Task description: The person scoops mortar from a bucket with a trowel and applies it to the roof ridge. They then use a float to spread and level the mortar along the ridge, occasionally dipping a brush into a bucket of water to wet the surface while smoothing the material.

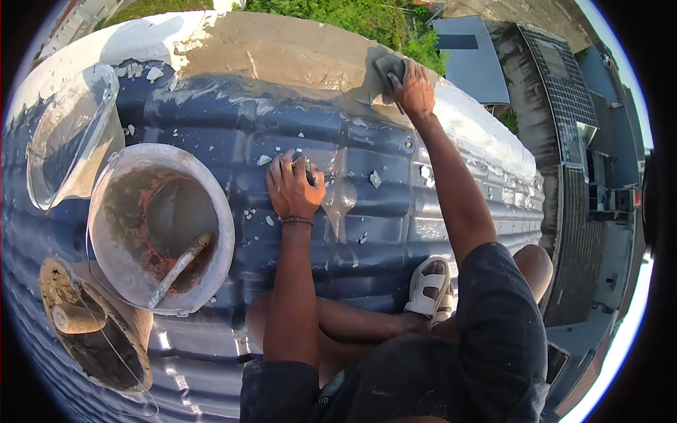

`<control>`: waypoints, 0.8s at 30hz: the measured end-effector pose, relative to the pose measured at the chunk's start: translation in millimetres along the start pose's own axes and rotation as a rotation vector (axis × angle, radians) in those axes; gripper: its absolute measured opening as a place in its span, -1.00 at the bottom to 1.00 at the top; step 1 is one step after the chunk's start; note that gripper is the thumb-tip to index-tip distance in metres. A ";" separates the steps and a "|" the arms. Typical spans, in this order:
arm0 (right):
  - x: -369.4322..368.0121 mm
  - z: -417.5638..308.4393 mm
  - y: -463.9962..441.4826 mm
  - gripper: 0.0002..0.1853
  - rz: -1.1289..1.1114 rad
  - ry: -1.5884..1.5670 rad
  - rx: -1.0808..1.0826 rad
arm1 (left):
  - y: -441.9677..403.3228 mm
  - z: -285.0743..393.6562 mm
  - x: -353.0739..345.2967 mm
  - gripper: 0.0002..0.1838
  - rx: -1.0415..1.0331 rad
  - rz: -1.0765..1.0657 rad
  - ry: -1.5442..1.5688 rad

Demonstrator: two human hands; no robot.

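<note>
My right hand [416, 92] reaches far forward and grips a dark grey float [388, 73], pressed against the ridge. Beneath and left of it runs a band of wet grey-brown mortar [282, 53], smoothed along the ridge. Its lower edge smears onto the dark blue roof tiles [271, 243]. My left hand [295, 185] leans on these tiles, fingers apart and bent over a raised rib. Whatever lies under its fingertips is partly hidden. Small pale mortar crumbs [375, 179] are scattered around it.
On my left stands a mortar-stained bucket [222, 233] with a stick-like handle [180, 271] inside. A clear, dirty container [106, 141] is behind it. Nearer lies a cut container [141, 366] holding a wooden-handled tool [79, 319]. Beyond the ridge, the roof drops toward greenery and lower buildings.
</note>
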State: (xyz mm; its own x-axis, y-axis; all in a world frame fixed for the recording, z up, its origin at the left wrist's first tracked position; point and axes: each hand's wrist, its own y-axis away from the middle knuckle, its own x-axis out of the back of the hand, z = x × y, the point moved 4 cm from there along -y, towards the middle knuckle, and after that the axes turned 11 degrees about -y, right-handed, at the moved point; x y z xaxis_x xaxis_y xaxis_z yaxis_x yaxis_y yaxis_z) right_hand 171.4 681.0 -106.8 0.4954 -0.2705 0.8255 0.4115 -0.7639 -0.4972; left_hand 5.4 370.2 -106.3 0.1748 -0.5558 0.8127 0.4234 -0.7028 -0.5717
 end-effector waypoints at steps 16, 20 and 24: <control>-21.7 -29.2 52.4 -0.56 -0.046 -0.070 0.763 | -4.0 -1.4 -1.4 -0.77 -0.027 -0.006 -0.007; -13.8 -56.4 18.4 -0.64 0.160 -0.048 0.784 | -5.7 -1.5 -0.1 -0.78 -0.022 0.005 0.016; 19.7 -89.4 -66.9 -0.67 0.314 -0.151 0.557 | -2.9 -1.7 2.9 -0.78 -0.016 -0.018 0.025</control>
State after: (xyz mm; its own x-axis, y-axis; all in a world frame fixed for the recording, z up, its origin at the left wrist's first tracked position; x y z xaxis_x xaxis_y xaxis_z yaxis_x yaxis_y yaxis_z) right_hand 85.2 674.5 -33.4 0.7417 -0.3149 0.5922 0.5443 -0.2333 -0.8058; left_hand 3.2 369.9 -102.5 0.1449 -0.5541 0.8197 0.4121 -0.7194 -0.5591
